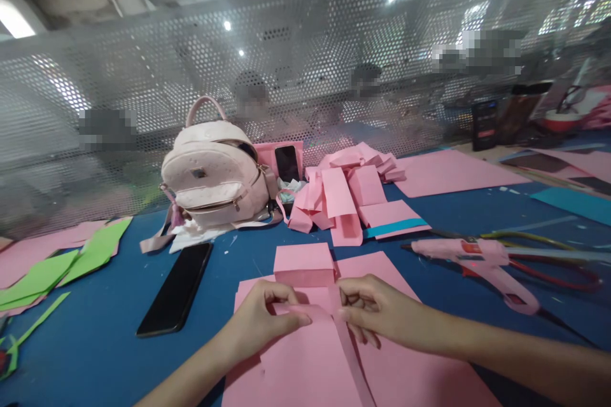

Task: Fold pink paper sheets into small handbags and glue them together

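A folded piece of pink paper (pixel 305 356) stands in front of me over larger pink sheets (pixel 405 369) on the blue table. My left hand (pixel 267 318) pinches its upper edge between thumb and fingers. On its right side, my right hand (pixel 367 311) has its thumb and forefinger closed at the edge of the paper, the other fingers curled below. Just beyond both hands sits a small folded pink paper box shape (pixel 304 264). To the right lies a pink hot glue gun (pixel 477 261), its nozzle pointing left.
A black phone (pixel 175 289) lies to the left, near green paper sheets (pixel 90 261). Behind stand a pale pink backpack (pixel 217 168), another phone (pixel 287 163) and a pile of folded pink pieces (pixel 340 194). A perforated metal screen (pixel 305 102) closes off the table's back.
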